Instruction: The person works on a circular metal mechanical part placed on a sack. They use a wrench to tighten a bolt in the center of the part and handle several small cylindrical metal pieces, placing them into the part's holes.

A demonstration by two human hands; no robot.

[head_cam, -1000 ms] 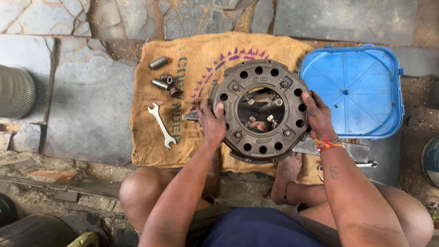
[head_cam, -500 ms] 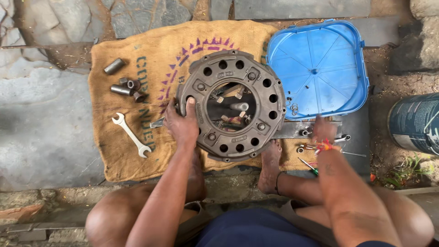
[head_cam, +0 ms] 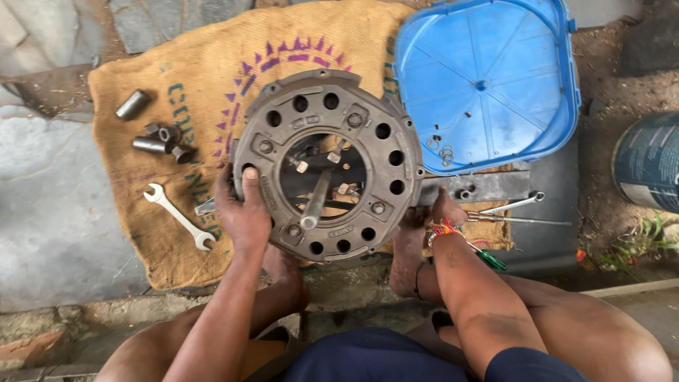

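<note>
I see one head view, looking straight down at a person seated on the ground. The left hand [head_cam: 244,212] rests on the rim of a round, rusty-grey clutch pressure plate [head_cam: 327,164], at the plate's 8 o'clock. The thumb lies flat on the top face and the fingers wrap over the outer edge, so this grip is closed on the plate's rim.

The plate sits at the centre of the view on a burlap sack [head_cam: 177,78] spread over the stone floor. A ring of round holes runs round its face, and a metal rod [head_cam: 315,201] shows through the central opening, pointing to 6 o'clock.

The right hand [head_cam: 447,210] is off the plate, just beyond its 4 o'clock edge, down by a dark metal bar [head_cam: 488,187]. I cannot tell whether that grip is open or closed, nor whether it holds anything; the wrist hides the fingers. A band of coloured threads circles that wrist.

Beside the bar, toward 3 o'clock, lie slim metal tools [head_cam: 520,212], and a green-handled screwdriver [head_cam: 488,258] lies close by the forearm.

At 1 o'clock from the plate lies a blue plastic lid [head_cam: 495,56] with a few small metal rings inside. At 9 o'clock, on the sack, are several dark sockets [head_cam: 152,134] and an open-ended spanner [head_cam: 177,223], well apart from the left hand. A blue-grey can [head_cam: 647,166] stands at the view's 3 o'clock edge.
</note>
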